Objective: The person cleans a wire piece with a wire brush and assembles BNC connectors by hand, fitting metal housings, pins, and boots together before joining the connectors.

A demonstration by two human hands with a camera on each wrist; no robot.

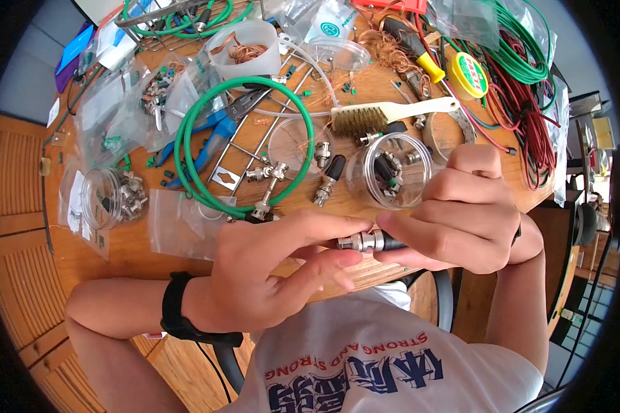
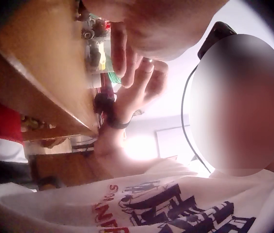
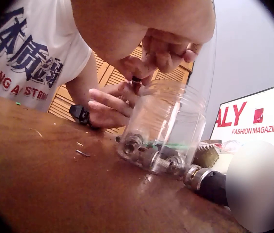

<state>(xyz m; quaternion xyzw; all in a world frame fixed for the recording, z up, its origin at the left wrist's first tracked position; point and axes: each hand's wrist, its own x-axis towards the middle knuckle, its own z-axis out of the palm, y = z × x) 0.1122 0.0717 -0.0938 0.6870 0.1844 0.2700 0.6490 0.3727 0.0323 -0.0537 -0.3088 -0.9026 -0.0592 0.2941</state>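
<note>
Both hands meet at a BNC connector (image 1: 362, 241) with a silver metal body and a black boot, held level in front of the shirt at the table's near edge. My right hand (image 1: 461, 217) pinches the black boot between thumb and curled forefinger, its other fingers folded in. Thumb and forefinger of my left hand (image 1: 272, 265) pinch the metal end from the other side. In the right wrist view the left hand (image 3: 112, 104) appears behind a clear jar (image 3: 176, 114). The connector is mostly hidden by fingers in both wrist views.
Just beyond the hands lie a looped green cable (image 1: 178, 148) with BNC ends, and a loose black-booted connector (image 1: 329, 180). A brass-bristled brush (image 1: 413, 109), blue-handled pliers (image 1: 217, 141), a yellow-lidded paste tin (image 1: 468, 76) and another jar (image 1: 100, 199) sit around them.
</note>
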